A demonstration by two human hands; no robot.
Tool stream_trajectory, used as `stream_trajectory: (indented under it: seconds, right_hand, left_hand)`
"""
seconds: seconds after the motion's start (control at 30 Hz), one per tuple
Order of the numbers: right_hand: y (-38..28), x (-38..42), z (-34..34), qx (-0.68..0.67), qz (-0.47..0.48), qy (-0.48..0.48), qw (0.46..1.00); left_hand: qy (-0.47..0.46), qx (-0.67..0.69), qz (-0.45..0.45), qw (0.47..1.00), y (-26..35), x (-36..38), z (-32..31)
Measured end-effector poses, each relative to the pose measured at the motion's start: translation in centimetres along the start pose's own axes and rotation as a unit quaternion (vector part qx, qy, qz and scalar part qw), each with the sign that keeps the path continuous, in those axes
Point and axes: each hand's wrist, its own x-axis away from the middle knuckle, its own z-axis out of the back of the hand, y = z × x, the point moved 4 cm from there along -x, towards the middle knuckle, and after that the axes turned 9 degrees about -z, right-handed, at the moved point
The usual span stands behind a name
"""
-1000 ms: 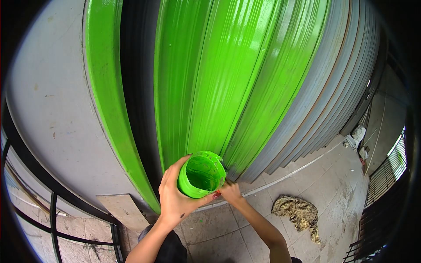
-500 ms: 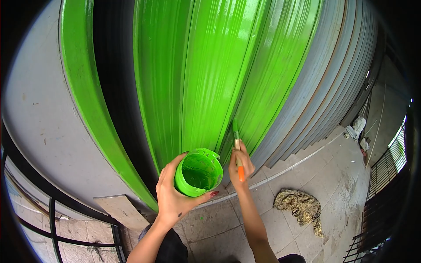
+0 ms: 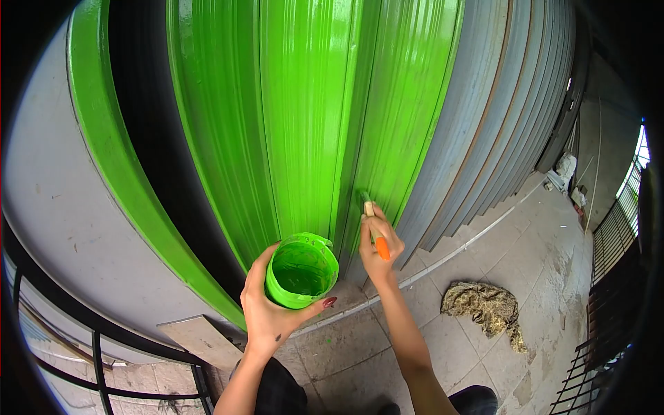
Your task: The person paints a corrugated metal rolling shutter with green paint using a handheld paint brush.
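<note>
My left hand (image 3: 266,304) is wrapped round a paint tub (image 3: 301,273) coated in bright green, its open mouth facing up with green paint inside. In my right hand (image 3: 380,245) is a paintbrush (image 3: 369,207) with a pale handle and an orange end. Its green-wet bristles touch the metal shutter (image 3: 304,124) at a groove between two panels. Several panels of the shutter are glossy green, while those to the right (image 3: 477,117) are bare grey.
A green post (image 3: 111,138) and a grey wall (image 3: 62,180) stand at the left. A crumpled patterned cloth (image 3: 484,308) lies on the tiled floor (image 3: 422,332). A board (image 3: 200,339) leans low at the left, near a black metal grille (image 3: 97,363).
The view has shifted, so the shutter appears further left. My right hand and the brush sit slightly differently against the groove, the bristles now more tilted. Both hands keep their holds.
</note>
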Motion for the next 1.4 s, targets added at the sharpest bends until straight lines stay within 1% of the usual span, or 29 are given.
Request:
stream_trajectory:
  seconds: [0.07, 0.13, 0.2, 0.27, 0.33, 0.4, 0.43, 0.53, 0.57, 0.63, 0.7, 0.73, 0.83, 0.93, 1.03, 1.17, 1.2, 1.27, 1.33, 1.37, 1.4]
  right_hand:
    - [-1.2, -1.3, 0.0, -0.012, 0.055, 0.031, 0.998]
    - [-0.3, 1.3, -0.2, 0.031, 0.067, -0.004, 0.997]
    - [2.2, 6.4, -0.1, 0.083, 0.083, -0.053, 0.992]
    - [4.2, 11.9, -0.3, 0.093, 0.036, -0.125, 0.987]
    - [6.2, 16.8, 0.2, 0.077, -0.029, -0.223, 0.971]
    - [8.5, 21.6, 0.2, 0.086, -0.053, -0.297, 0.95]
    - [8.8, 22.4, 0.1, 0.089, -0.064, -0.333, 0.936]
    - [8.6, 21.2, 0.4, 0.097, -0.002, -0.338, 0.936]
    - [8.5, 20.0, 0.4, 0.104, 0.005, -0.332, 0.938]
    - [6.5, 14.4, -0.1, 0.119, 0.018, -0.32, 0.94]
    - [3.0, 9.6, 0.8, 0.126, 0.079, -0.247, 0.958]
    - [2.0, 8.7, 1.0, 0.128, 0.109, -0.209, 0.963]
    - [1.6, 9.4, 1.3, 0.144, 0.125, -0.148, 0.97]
    - [4.6, 15.0, -0.2, 0.168, 0.1, -0.203, 0.96]
    - [6.4, 19.3, -0.4, 0.114, -0.053, -0.277, 0.953]
    - [7.8, 21.7, -0.6, 0.059, -0.154, -0.212, 0.963]
    - [7.2, 20.8, -0.6, 0.041, -0.143, -0.163, 0.975]
    - [5.0, 16.0, -0.3, 0.007, -0.121, -0.067, 0.99]
    - [3.5, 12.2, -0.4, -0.026, -0.135, -0.038, 0.99]
    - [3.4, 11.2, -0.4, -0.042, -0.142, -0.022, 0.989]
    - [3.6, 11.2, -0.6, -0.047, -0.135, -0.028, 0.989]
  left_hand:
    - [0.0, 0.003, -0.002, 1.0, 0.1, 0.0, 0.0]
    - [0.001, 0.007, -0.002, 1.0, 0.1, -0.1, 0.0]
    - [0.002, 0.015, -0.003, 1.0, 0.1, 0.0, -0.2]
    - [0.003, 0.024, -0.007, 1.0, 0.2, 0.0, -0.2]
    - [0.0, 0.027, -0.009, 1.0, 0.3, 0.0, -0.1]
    - [-0.001, 0.03, -0.011, 0.999, 0.3, -0.1, 0.0]
    - [-0.001, 0.031, -0.01, 0.999, 0.2, -0.1, 0.0]
    - [0.002, 0.025, -0.014, 1.0, 0.5, -0.4, 0.2]
    - [0.002, 0.023, -0.012, 1.0, 0.6, -0.2, 0.1]
    - [-0.002, 0.021, -0.009, 1.0, 0.4, -0.1, 0.0]
    - [-0.003, 0.02, -0.009, 1.0, 0.2, -0.2, 0.0]
    - [-0.003, 0.021, -0.01, 1.0, 0.2, -0.2, -0.1]
    - [-0.007, 0.026, -0.01, 1.0, 0.0, -0.2, -0.3]
    - [-0.014, 0.04, -0.009, 0.999, 0.1, -0.1, -0.6]
    - [-0.011, 0.034, -0.007, 0.999, 0.1, -0.1, -0.5]
    - [-0.01, 0.03, -0.012, 0.999, 0.2, -0.1, -0.2]
    - [-0.01, 0.027, -0.01, 1.0, 0.3, -0.1, -0.1]
    - [-0.012, 0.021, -0.002, 1.0, 0.4, 0.0, 0.1]
    - [-0.018, 0.019, 0.002, 1.0, 0.5, -0.1, 0.1]
    - [-0.021, 0.019, 0.003, 1.0, 0.5, -0.1, 0.1]
    - [-0.021, 0.021, 0.003, 1.0, 0.5, 0.0, 0.1]
